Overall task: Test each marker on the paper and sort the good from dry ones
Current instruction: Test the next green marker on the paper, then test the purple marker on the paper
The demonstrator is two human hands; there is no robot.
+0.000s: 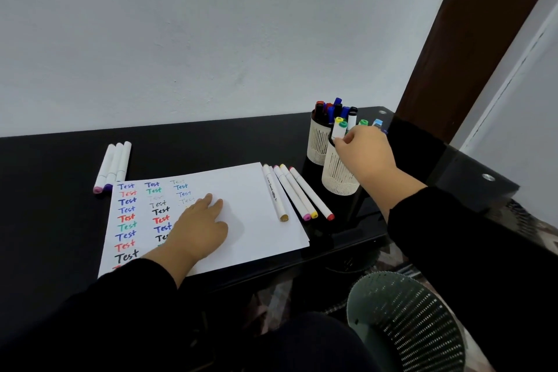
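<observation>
While my right hand point(363, 150) pinches a green-capped marker point(340, 130) at the near holder point(338, 178), that marker stands nearly upright, cap up, its long axis leaning slightly left; I judge the lift should run straight along it. My left hand point(199, 229) lies flat and empty on the paper point(256, 220), well left of the cup. Between them, four markers point(297, 193) lie just beside the sheet's right edge, long axes running away from me, coloured ends toward me. Three more point(113, 166) lie at the sheet's far left corner.
</observation>
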